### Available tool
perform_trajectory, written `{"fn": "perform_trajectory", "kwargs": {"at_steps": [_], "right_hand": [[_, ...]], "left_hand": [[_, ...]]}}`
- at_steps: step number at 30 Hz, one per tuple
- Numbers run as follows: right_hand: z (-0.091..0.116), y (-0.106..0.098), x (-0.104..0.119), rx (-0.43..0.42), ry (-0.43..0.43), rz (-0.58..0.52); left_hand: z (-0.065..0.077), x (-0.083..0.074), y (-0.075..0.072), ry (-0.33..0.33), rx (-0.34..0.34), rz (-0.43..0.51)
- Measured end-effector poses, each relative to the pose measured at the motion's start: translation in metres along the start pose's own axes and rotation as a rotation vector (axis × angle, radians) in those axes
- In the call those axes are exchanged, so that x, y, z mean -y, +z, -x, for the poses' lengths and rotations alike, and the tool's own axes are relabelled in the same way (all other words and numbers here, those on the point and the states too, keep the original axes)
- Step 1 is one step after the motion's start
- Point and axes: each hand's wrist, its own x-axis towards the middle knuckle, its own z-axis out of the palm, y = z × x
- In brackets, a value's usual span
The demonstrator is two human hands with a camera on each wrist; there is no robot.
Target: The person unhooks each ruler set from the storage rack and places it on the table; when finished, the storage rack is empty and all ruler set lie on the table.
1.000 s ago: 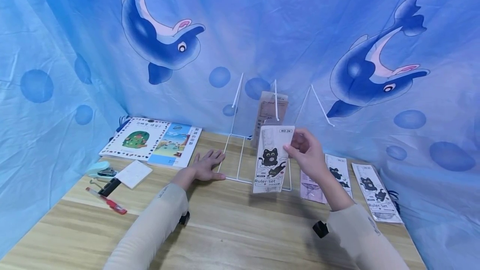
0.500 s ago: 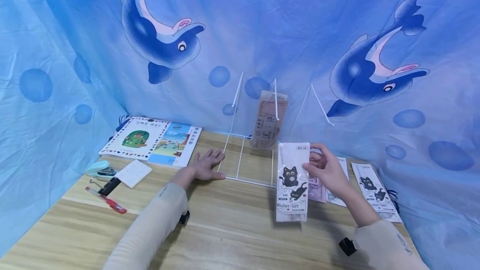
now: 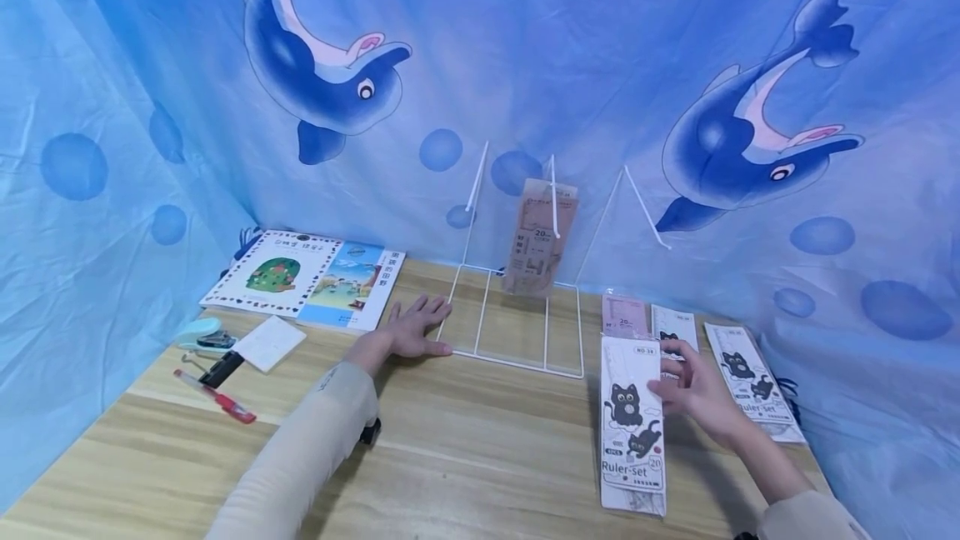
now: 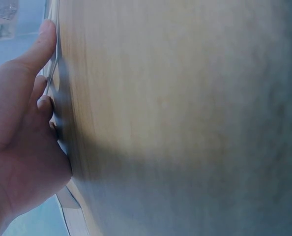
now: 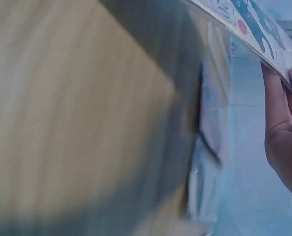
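My right hand (image 3: 696, 390) pinches the right edge of a ruler set packet (image 3: 632, 423) printed with black cats, held above the table at the right. In the right wrist view the same packet (image 5: 249, 22) slants between thumb and fingers. My left hand (image 3: 411, 330) lies with spread fingers on the left side of a white wire rack (image 3: 510, 363); the left wrist view shows the thumb (image 4: 40, 46) along its wire. A pinkish ruler packet (image 3: 538, 248) hangs on the rack's middle prong (image 3: 555, 198).
Behind the held packet lie a pink packet (image 3: 624, 315) and a cat packet (image 3: 673, 325), with another cat packet (image 3: 753, 382) farther right. Two booklets (image 3: 300, 277), a stapler (image 3: 206, 336), a white square pad (image 3: 268, 344) and a red pen (image 3: 217, 397) lie left. A blue curtain (image 3: 480, 48) stands behind.
My right hand has carried the cat ruler set packet from in front of the rack rightward and toward me. The left hand stays put on the rack.
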Motion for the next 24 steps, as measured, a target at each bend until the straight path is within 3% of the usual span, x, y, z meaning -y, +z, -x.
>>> {"fn": "perform_trajectory", "kwargs": {"at_steps": [6,16,24], "right_hand": [[0.012,-0.001,-0.018,0.063,0.21,0.011],[0.028,0.003,-0.027,0.23,0.335,0.01],[0.033,0.003,-0.032,0.173,0.39,0.132]], "left_hand": [[0.001,-0.002,0.0,-0.002,0.012,0.003],[0.001,-0.002,-0.001,-0.005,0.004,-0.007],[0.0,-0.002,0.0,-0.013,0.003,-0.007]]}}
